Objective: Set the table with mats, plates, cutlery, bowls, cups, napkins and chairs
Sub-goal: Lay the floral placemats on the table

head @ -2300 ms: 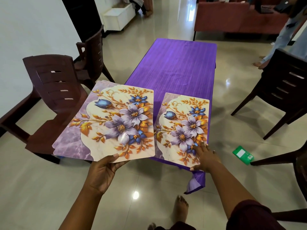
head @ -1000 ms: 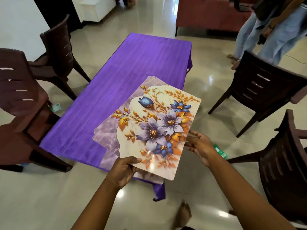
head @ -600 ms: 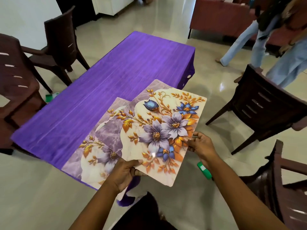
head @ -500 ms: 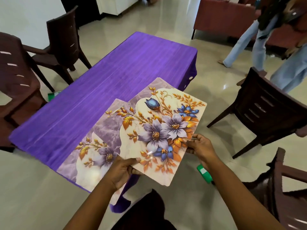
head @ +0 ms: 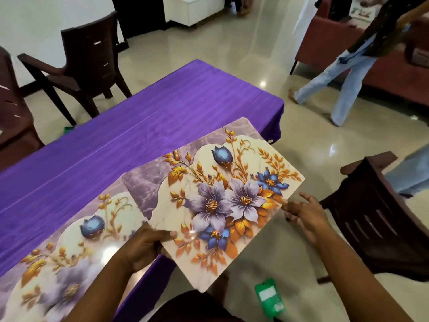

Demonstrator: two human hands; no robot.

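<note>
Mats are the things in play, 2 of them showing. Nearest, the left hand (head: 144,247) is gripping the held mat (head: 222,201) at its near-left edge, thumb lying across the printed face and the other fingers curled out of sight beneath it. This mat is tilting up and away from that grip, its far corner reaching over the table's right edge and its near-right corner hanging out past the table, above the floor. To the right of it, the right hand (head: 304,214) is hovering with fingers spread and relaxed, grasping nothing; its fingertips are sitting right at the mat's right edge, and whether they are touching it is hard to tell.

Left of the left hand, the second mat (head: 69,247) is lying flat on the purple tablecloth (head: 162,108), blurred, cut off by the lower-left border and partly covered by the left wrist and the held mat.

Below the right forearm, a green packet (head: 269,298) is lying on the floor. Right of the right hand, 1 dark chair (head: 380,219) is standing just beside the table. Beyond the fingers, across the cloth, another dark chair (head: 88,56) is facing the table's far-left side, and a third is being cut off at the left border. Farthest off, a person in pale jeans (head: 343,80) is standing before a red sofa (head: 329,38).
</note>
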